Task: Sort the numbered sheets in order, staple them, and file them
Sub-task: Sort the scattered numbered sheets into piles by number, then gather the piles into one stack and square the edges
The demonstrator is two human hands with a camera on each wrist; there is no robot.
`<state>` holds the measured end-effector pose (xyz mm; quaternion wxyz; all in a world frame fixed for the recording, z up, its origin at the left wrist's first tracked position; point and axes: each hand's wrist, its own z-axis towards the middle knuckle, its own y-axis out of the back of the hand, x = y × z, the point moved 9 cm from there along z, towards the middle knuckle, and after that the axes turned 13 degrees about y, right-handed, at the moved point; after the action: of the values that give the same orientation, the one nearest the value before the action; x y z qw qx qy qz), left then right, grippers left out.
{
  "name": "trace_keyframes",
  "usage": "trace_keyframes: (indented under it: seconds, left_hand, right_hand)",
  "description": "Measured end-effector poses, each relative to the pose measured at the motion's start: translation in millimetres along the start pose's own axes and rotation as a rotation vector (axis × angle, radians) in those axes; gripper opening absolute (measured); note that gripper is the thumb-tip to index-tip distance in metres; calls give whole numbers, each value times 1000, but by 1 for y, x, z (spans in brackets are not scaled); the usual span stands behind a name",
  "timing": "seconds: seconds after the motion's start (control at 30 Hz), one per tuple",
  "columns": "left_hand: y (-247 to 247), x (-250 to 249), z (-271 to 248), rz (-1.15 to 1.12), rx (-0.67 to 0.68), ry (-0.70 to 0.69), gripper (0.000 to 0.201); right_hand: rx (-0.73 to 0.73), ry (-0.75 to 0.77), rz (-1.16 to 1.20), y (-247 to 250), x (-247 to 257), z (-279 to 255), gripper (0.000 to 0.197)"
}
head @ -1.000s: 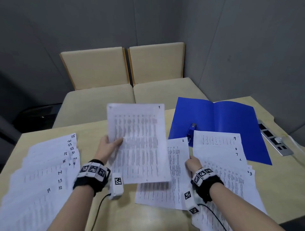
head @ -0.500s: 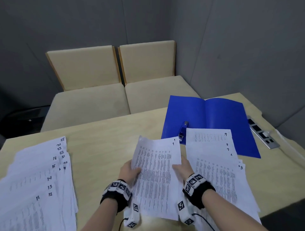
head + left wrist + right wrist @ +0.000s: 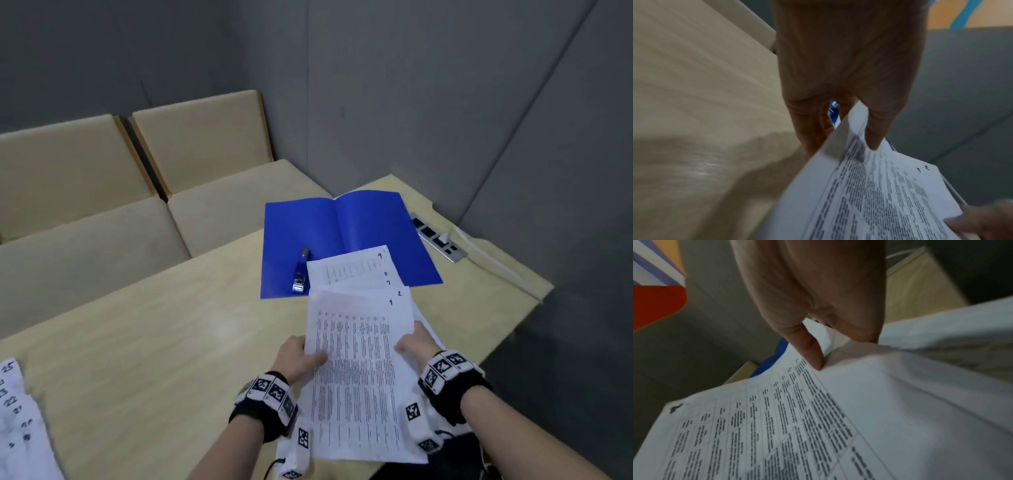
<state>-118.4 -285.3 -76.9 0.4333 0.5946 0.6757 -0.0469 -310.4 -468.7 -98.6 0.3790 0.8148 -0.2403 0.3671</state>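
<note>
Now best squared up: sheets 1 and 2 [image 3: 356, 370], lower centre of the head view, pinched on one edge by the left hand [image 3: 298, 356] and on the other by the right hand [image 3: 416, 346], thumbs on top. Corners aligned before adding the fanned stack [image 3: 356, 270] above, by the blue folder [image 3: 376, 222] and stapler [image 3: 300, 274]. Under-fingers hidden; numbers between 2 and 7 covered; far-left pile [image 3: 13, 404] cut off.

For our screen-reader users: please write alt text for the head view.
Both hands, left hand and right hand, hold sheets 1 and 2 above a wooden table, near an open blue folder with a stapler.
</note>
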Motion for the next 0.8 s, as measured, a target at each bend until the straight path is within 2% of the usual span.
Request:
trace_keyframes:
  seconds: [0.1, 0.17, 0.3, 0.4, 0.47, 0.57, 0.63, 0.7, 0.8]
  left_hand:
    - [-24, -7, 2, 188, -6, -11, 21]
    - [-33, -3, 7, 338, -49, -2, 26]
    - [-43, 5, 11, 376, -26, 15, 16]
    - [-34, 8, 8, 352, -56, 7, 13]
    - [-13, 10, 2, 307, -119, -15, 11]
    - [50, 31, -14, 186, -357, -18, 3]
    - [102, 63, -33, 194, -572, 34, 15]
    - [153, 112, -55, 213, -744, 193, 25]
    - [225, 198, -104, 118, -950, 466, 31]
  right_hand:
    - [-18, -59, -71, 19, -32, 11, 75]
    - [-8, -86, -202, 30, -34, 7, 68]
    - [-13, -113, -418, 47, -17, -4, 54]
    - [-115, -75, -558, 50, -2, -4, 59]
    - [-139, 17, -695, 35, 21, -4, 66]
    - [-80, 280, -675, -31, 73, -4, 57]
    - [46, 444, -549, -97, 106, -15, 47]
    - [205, 564, -405, -165, 132, -38, 40]
    - [438, 592, -266, -269, 148, -72, 34]
